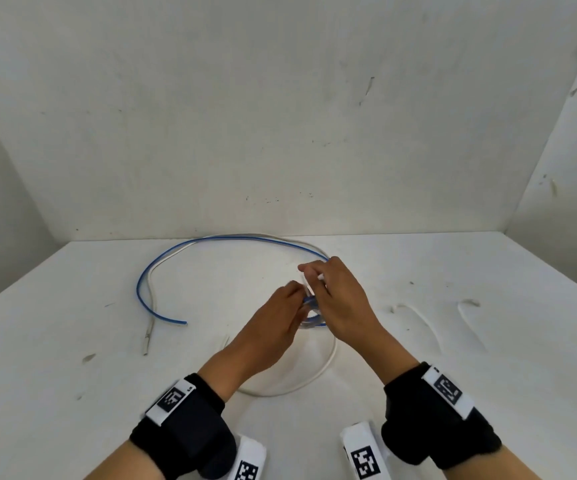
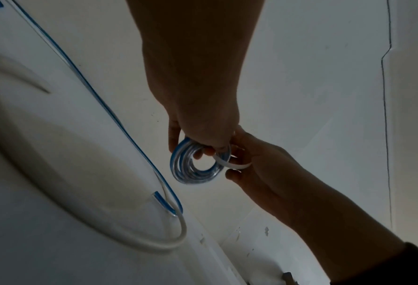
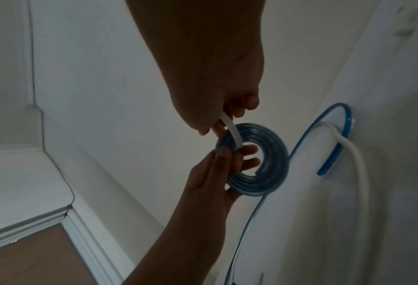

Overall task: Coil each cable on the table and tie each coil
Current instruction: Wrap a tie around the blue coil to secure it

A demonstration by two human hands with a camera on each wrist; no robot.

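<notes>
The left hand (image 1: 273, 317) holds a small flat coil (image 3: 254, 164) of blue cable in the air above the desk (image 1: 72, 341), its fingers (image 3: 248, 152) poking through the coil's open middle and its thumb clamped on the near rim. The right hand (image 1: 340, 299) is just beside it, touching the same rim, and pinches a flat white tie strip (image 3: 231, 130) between thumb and fingers. From the right wrist, the strip runs down from that pinch and lies straight across the band of turns, at a right angle to the way the cable winds.

That crossing is what the next move seems to turn on. The strip's free end has to go through the hole and come back round the band, and the hole opens on the side of the coil away from the right hand, partly filled by the left fingers. The right hand is the nearer one to the strip, so it would do the threading while the left steadies the coil.

A loose blue cable (image 1: 148, 271) and a white cable (image 1: 314, 379) lie uncoiled on the desk around the coil.
</notes>
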